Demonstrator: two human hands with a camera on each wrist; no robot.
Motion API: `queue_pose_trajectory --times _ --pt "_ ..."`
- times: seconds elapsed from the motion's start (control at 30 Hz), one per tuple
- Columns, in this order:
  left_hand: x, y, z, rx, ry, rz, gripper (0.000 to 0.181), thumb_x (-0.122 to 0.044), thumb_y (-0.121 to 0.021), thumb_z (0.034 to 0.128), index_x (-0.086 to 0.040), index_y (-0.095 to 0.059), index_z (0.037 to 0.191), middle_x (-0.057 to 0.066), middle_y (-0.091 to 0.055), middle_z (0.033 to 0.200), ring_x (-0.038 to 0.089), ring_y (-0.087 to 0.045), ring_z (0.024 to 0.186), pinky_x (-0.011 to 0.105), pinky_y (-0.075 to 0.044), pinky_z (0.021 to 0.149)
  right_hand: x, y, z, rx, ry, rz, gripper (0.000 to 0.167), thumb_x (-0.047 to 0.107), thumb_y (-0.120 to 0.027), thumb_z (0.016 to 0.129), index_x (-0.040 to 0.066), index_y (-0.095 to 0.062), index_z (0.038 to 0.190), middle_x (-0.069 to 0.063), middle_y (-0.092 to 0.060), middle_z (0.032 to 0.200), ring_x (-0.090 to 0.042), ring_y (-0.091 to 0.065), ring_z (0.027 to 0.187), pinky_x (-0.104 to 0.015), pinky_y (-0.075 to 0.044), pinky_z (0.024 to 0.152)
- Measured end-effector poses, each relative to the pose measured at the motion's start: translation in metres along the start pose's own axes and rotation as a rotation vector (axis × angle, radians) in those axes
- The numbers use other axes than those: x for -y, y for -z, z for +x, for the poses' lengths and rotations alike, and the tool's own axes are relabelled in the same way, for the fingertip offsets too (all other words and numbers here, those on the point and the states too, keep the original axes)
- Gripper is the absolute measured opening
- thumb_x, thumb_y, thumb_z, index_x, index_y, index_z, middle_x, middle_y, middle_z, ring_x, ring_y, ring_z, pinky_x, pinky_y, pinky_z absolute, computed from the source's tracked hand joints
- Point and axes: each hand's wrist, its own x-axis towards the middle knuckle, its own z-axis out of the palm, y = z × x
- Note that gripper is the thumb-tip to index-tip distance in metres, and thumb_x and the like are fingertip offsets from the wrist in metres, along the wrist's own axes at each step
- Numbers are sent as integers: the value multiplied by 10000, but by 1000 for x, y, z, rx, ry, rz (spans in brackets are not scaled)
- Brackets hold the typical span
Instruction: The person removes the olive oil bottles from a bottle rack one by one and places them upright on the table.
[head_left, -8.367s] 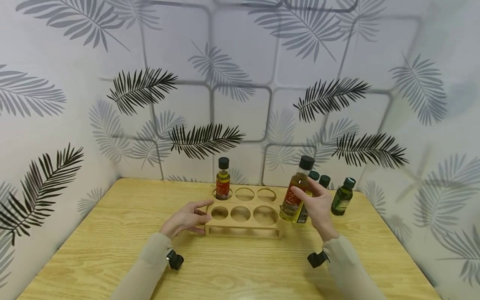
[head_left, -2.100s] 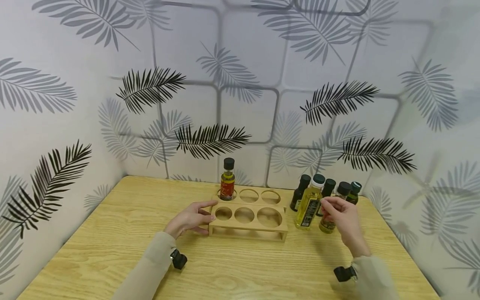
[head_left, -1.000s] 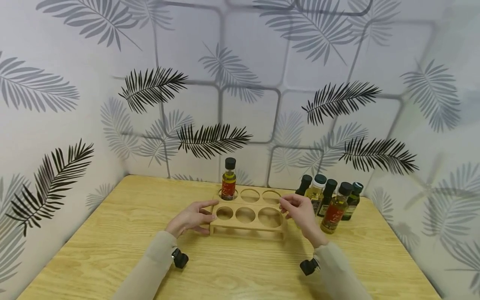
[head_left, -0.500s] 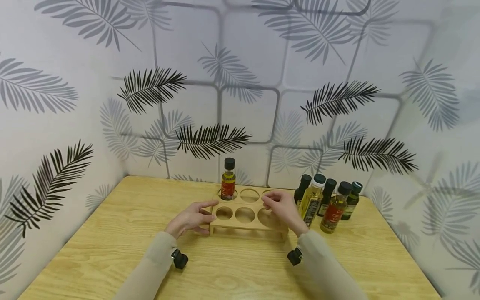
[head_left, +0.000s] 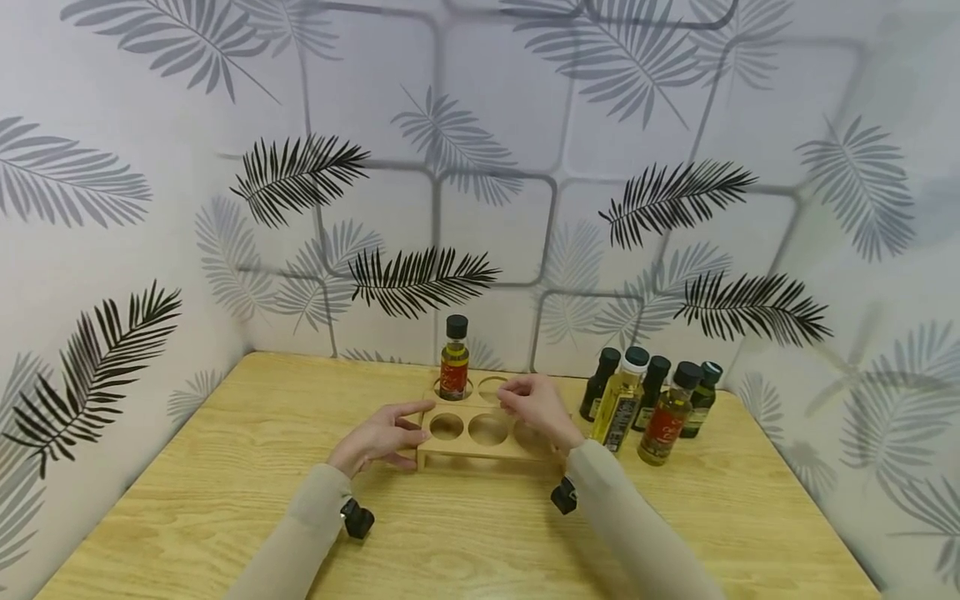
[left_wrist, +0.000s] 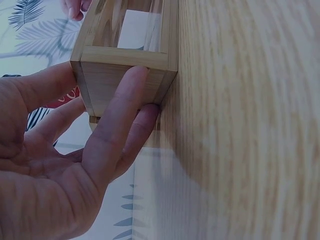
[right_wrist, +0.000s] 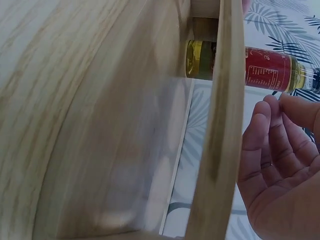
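Note:
A two-tier wooden bottle rack [head_left: 489, 450] with round holes stands on the table. In its back-left hole stands a small red-labelled oil bottle [head_left: 453, 371] with a black cap. My left hand [head_left: 382, 437] rests on the rack's left end, its fingers nearly straight against the end panel [left_wrist: 107, 82]. Above the rack's right half is my right hand [head_left: 542, 408], hiding some of its holes. Thumb and fingertips come together with nothing between them. In the right wrist view, the fingertips [right_wrist: 272, 105] are close to the red-labelled bottle [right_wrist: 270, 67].
Right of the rack stand several bottles: a dark one [head_left: 600, 387], a tall yellow oil bottle [head_left: 618, 408], another dark bottle [head_left: 652, 392], a larger red-labelled oil bottle [head_left: 663, 417] and a green one [head_left: 701, 400]. A patterned wall covering [head_left: 480, 125] rises behind the wooden table [head_left: 450, 533].
Earlier my right hand held the larger red-labelled bottle; it now stands at the right, released. Over the last second that hand has moved left across the rack. My left hand has stayed put.

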Motion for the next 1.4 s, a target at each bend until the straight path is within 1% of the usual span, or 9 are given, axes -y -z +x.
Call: queue_pose_trajectory --times 0.17,0.23,0.4,0.67,0.93,1.1,1.2,1.33,1.4 --pt "0 0 1 19 -4 -9 578 -130 -634 963 -214 -435 1499 247 -497 1353 322 -590 1162 437 -621 745 2 -5 5 27 5 15 202 199 -662 951 32 -745 1029 -114 -732 868 -199 -666 731 -391 -575 569" --pt "1 -1 2 29 0 -14 582 -125 -632 963 -210 -429 1502 250 -494 1356 321 -588 1165 438 -621 750 2 -7 7 39 9 20 209 194 -664 949 19 -741 1033 -130 -730 885 -200 -667 736 -355 -571 557" --pt "3 0 0 15 7 -5 574 -123 -631 963 -224 -440 1495 238 -504 1346 307 -589 1162 432 -622 736 7 -16 13 53 8 39 216 238 -674 942 54 -745 1032 -136 -727 939 -204 -674 781 -265 -531 558" --pt "3 1 0 14 9 -1 566 -127 -624 968 -215 -439 1496 243 -506 1337 313 -590 1159 434 -623 734 17 -29 24 42 -58 107 236 268 -698 923 57 -736 1022 -165 -706 975 -262 -676 835 -332 -574 601" --pt "1 1 1 17 14 -9 556 -131 -619 973 -242 -447 1489 234 -501 1346 315 -584 1167 434 -621 752 30 -38 30 -69 -6 132 266 325 -739 886 100 -731 1027 -86 -696 970 -363 -665 926 -415 -602 720" --pt "2 2 1 22 10 -19 564 -121 -621 969 -235 -443 1492 240 -496 1346 316 -585 1160 443 -619 759 35 -44 35 -120 7 124 328 329 -769 855 85 -714 1066 -90 -686 984 -388 -659 929 -428 -599 711" --pt "2 2 1 19 9 -19 567 -116 -623 967 -228 -443 1493 243 -496 1342 314 -590 1149 444 -620 754 37 -47 38 -139 18 89 415 349 -780 842 74 -681 1136 -107 -674 1030 -364 -653 938 -400 -587 706" --pt "2 2 1 20 6 -9 569 -124 -622 970 -223 -435 1498 249 -488 1350 326 -579 1167 444 -620 755 38 -51 38 -160 41 53 500 368 -783 838 103 -637 1236 -146 -648 1156 -278 -651 989 -391 -582 774" --pt "2 3 0 19 6 -3 569 -127 -620 971 -222 -433 1500 252 -486 1353 332 -574 1177 444 -620 756 38 -53 39 -162 39 59 511 376 -784 837 127 -630 1256 -156 -638 1198 -272 -651 1013 -408 -577 815"
